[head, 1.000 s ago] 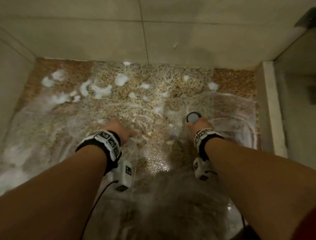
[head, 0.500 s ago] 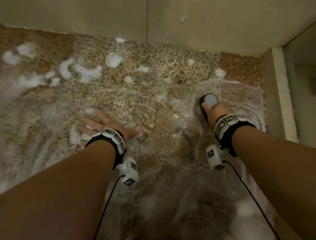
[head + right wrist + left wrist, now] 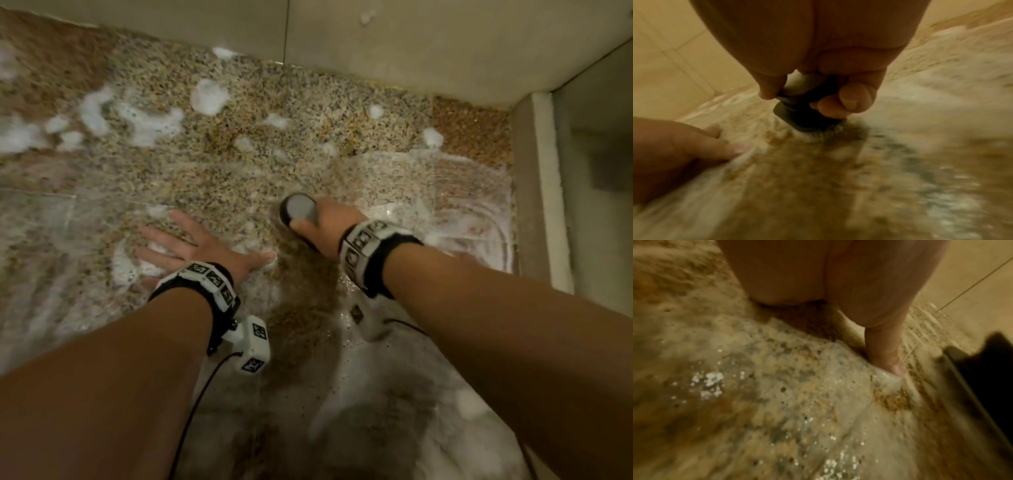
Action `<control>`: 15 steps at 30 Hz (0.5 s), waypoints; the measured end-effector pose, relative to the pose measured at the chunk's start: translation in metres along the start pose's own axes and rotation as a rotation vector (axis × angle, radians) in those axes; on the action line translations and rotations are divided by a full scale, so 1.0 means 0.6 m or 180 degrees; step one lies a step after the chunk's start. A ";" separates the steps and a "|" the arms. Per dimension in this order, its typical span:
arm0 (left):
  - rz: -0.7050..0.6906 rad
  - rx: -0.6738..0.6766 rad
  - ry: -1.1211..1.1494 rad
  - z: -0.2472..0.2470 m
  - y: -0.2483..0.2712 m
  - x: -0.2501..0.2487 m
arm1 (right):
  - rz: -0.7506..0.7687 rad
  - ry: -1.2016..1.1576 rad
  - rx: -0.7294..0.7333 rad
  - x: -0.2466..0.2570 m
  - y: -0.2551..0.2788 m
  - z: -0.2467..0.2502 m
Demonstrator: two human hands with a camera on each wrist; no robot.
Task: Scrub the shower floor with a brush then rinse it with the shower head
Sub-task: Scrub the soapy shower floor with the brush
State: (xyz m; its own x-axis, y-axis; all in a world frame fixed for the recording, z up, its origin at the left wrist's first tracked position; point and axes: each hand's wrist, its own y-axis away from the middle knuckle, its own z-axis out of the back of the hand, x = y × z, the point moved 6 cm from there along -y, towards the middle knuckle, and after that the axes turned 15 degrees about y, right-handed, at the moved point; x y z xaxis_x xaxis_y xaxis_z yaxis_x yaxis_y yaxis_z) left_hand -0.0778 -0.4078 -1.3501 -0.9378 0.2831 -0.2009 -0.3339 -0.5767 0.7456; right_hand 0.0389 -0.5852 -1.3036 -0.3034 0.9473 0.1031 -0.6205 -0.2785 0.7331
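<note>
Beige wall tiles; pale threshold curb at right.

The left hand is lying flat on the shower floor, just left of the right hand, which is pressing the brush down onto it. Foam clumps are sitting behind both, near the wall.
</note>
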 end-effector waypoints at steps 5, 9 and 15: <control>-0.0047 0.0174 0.0111 -0.003 0.002 0.002 | -0.0808 -0.0260 -0.0514 -0.178 0.011 0.037; -0.0032 0.0188 0.0127 -0.003 -0.003 0.003 | -0.1744 -0.0946 -0.0706 -0.218 -0.025 0.095; 0.0014 0.0132 0.0129 0.002 0.003 0.001 | -0.0660 -0.0768 -0.0462 0.009 -0.047 0.038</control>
State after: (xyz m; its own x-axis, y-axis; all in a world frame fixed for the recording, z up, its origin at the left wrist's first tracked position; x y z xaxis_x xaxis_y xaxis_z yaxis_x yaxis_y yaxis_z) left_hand -0.0787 -0.4078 -1.3482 -0.9427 0.2489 -0.2224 -0.3261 -0.5454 0.7721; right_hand 0.0714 -0.5684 -1.3083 0.0088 0.9914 0.1308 -0.7527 -0.0796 0.6535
